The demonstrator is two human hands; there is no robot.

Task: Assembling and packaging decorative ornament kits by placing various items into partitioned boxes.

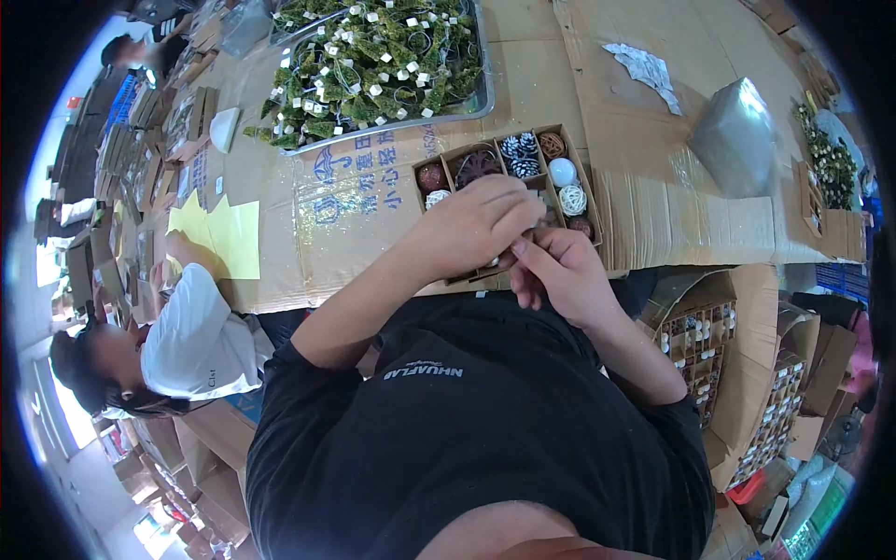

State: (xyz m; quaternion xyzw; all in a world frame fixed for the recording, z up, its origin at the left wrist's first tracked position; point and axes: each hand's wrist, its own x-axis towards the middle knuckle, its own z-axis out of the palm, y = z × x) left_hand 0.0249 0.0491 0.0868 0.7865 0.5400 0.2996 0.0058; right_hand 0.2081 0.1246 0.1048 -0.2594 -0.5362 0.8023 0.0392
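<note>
My left hand (483,222) and my right hand (563,266) meet above the near part of a divided cardboard box (595,215). Fingers of both are bent and pinched together at the fingertips. Something small may be between them, but the fingers hide it. In the box's compartments sit a striped pine cone (521,154), a brown wicker ball (552,144), a pale blue ball (563,172), a white wicker ball (572,200), a dark brown ball (581,225), a glittery brown ball (430,176) and a dark brown openwork ornament (478,165). My left hand covers the middle compartments.
Beyond the box, a metal tray (487,79) holds small green trees (373,70) with white cubes. Yellow sheets (238,238) lie left, near a co-worker (201,331). A silvery wrapped block (737,135) and crumpled paper (644,73) lie right. A large carton (751,355) stands beside me.
</note>
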